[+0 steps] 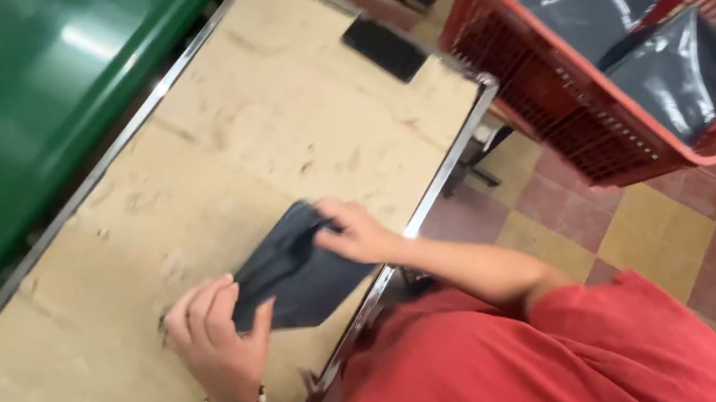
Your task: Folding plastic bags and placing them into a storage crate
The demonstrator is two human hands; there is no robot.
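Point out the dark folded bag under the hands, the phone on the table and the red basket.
dark folded bag (308,277), head view, middle of its flat face
phone (385,48), head view, centre of its dark screen
red basket (536,85), head view, its near side wall

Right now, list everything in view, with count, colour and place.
table: one, tan top with metal edge, centre and left
pouch: one, dark flat, on the table near its front edge, under both hands
phone: one, black, far corner of the table
crate: one, red plastic, on the floor to the right
bags: two, dark glossy, inside the crate
green surface: one, along the table's left side
floor: checked tan and red tiles, right
left hand: bead bracelet at the wrist, grips the pouch's near end
right hand: on the pouch's far end
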